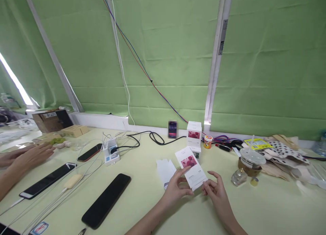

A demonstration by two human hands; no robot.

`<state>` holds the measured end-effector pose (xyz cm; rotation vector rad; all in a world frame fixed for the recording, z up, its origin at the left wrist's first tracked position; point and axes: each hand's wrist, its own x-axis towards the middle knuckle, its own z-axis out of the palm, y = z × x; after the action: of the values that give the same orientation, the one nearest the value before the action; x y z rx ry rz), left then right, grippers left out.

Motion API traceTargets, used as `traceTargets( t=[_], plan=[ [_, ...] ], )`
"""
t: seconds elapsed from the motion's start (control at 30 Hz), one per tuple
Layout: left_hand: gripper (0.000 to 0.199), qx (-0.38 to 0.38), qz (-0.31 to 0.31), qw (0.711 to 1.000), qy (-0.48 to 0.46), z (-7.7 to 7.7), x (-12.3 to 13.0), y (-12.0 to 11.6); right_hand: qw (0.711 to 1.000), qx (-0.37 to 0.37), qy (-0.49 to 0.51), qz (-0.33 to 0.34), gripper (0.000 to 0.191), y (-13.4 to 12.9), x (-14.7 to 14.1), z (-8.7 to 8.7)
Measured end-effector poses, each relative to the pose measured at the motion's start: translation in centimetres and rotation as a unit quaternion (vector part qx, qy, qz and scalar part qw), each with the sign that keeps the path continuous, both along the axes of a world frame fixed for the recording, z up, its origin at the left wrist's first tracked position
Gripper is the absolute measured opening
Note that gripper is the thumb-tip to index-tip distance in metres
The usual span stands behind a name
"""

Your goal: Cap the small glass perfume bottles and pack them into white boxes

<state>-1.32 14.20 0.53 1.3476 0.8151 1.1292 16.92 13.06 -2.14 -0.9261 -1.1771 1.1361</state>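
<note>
A white carton (190,168) with a picture of pink-red roses is held up, tilted, over the table. My left hand (176,187) has its fingers curled round the carton's left side and lower edge. At the lower right corner, my right hand (216,190) pinches the carton between thumb and fingertips. Another flat white piece of card (165,170) lies on the table just left of it. Behind stands a stack of small boxes, the upper rose box (194,133) showing the same picture. Whether the held carton is flat or folded open I cannot tell.
Phones (107,201) and cables lie at left, near a white power strip (111,151). A co-worker's hands (32,156) rest at far left. On the right stand a glass bottle (238,177), a gold cap (254,181) and a lidded plastic cup (252,158).
</note>
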Motion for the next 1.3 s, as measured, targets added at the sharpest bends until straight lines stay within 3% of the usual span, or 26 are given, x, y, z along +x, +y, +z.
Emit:
traceTargets(
  t=[0.17,0.33,0.53,0.7,0.9,1.1,1.3],
  plan=[
    [0.08,0.032,0.017,0.999,0.023,0.2,0.1,-0.4,0.998,-0.001,-0.016,0.066,0.051,0.1,0.1,0.1],
    [0.071,0.059,0.049,0.995,0.056,0.6,0.2,-1.0,0.999,0.005,-0.025,0.047,0.052,0.0,0.2,-0.2],
    [0.068,0.053,0.002,0.998,0.043,0.5,-0.2,-0.5,0.99,0.036,-0.122,-0.062,0.043,0.1,1.1,0.1],
    [0.061,0.037,-0.01,0.999,0.027,0.4,-0.5,-0.3,0.987,0.095,-0.128,-0.019,0.04,0.5,1.3,0.1],
    [0.079,0.031,-0.026,0.999,0.023,0.2,-0.4,-0.3,0.985,0.087,-0.15,-0.009,0.041,0.7,1.1,-0.5],
    [0.071,0.03,-0.03,0.999,0.001,0.0,-0.3,-0.4,0.982,0.091,-0.166,0.007,0.046,0.5,0.7,-0.5],
    [0.07,0.003,-0.066,0.997,-0.033,0.9,-0.4,-0.9,0.984,0.093,-0.15,0.01,0.048,0.0,0.5,-0.2]
  ],
)
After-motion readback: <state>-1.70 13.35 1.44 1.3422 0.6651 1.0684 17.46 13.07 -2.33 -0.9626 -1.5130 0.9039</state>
